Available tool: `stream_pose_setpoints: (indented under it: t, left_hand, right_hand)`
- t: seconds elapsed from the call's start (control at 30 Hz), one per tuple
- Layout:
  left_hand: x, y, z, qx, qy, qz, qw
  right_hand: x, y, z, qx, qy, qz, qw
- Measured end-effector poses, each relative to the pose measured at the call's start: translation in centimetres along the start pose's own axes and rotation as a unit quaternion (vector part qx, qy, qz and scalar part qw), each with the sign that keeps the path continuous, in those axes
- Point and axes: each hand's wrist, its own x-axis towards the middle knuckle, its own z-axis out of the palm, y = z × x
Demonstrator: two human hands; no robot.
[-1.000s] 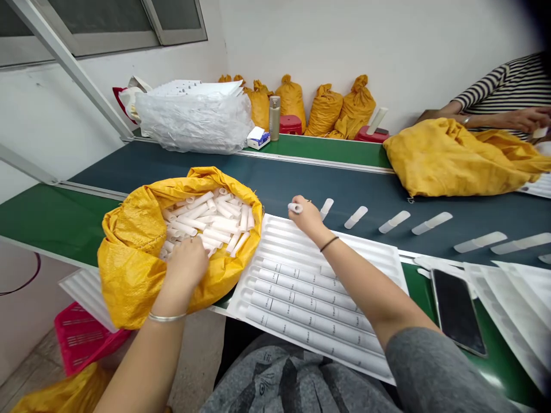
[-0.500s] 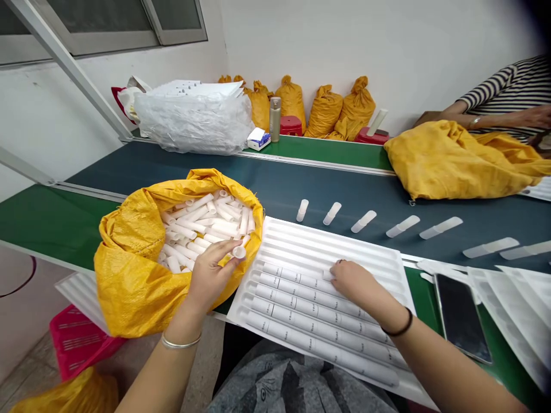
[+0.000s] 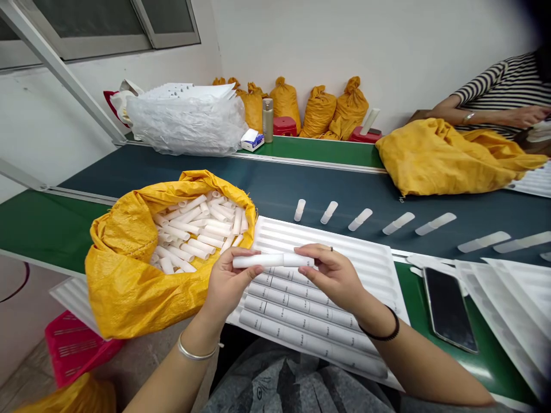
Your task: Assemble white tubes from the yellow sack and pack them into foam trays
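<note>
Dark conveyor belt (image 3: 284, 182) crosses the frame's middle; at centre, left hand (image 3: 229, 282) and right hand (image 3: 339, 277) pinch opposite ends of a white two-part plastic tube (image 3: 270, 261), best kept straight and pressed evenly lengthwise.

White walls (image 3: 379, 46), metal-framed window (image 3: 97, 20) top left. Green worktop (image 3: 34, 223), dark belt (image 3: 275, 178) down its middle, light glare near right. White diagonal post (image 3: 64, 70) at left. Red stools (image 3: 284, 127) toward the back. Grey floor (image 3: 21, 364) lower left.

The filled sack (image 3: 124, 272) bars the left; belt (image 3: 327, 180) behind the standing tubes (image 3: 360, 220) lies open.
</note>
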Motion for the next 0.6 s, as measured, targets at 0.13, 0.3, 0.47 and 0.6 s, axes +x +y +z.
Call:
stream_pose_setpoints:
  t: [0.13, 0.3, 0.47, 0.6]
  left_hand:
    - [0.1, 1.0, -1.1, 0.206, -0.093, 0.034, 0.974]
    - [0.0, 2.1, -1.4, 0.271, -0.211, 0.076, 0.936]
    - [-0.1, 2.3, -1.6, 0.325, -0.175, 0.196, 0.909]
    - [-0.3, 2.3, -1.6, 0.354, -0.176, 0.243, 0.886]
  right_hand:
    - [0.8, -0.4, -1.2, -0.1, -0.068, -0.101, 0.988]
    - [1.3, -0.3, -1.5, -0.107, -0.056, -0.104, 0.987]
    - [1.3, 0.1, -1.1, -0.086, -0.047, 0.001, 0.995]
    - [1.3, -0.1, -0.9, -0.072, -0.051, 0.019, 0.996]
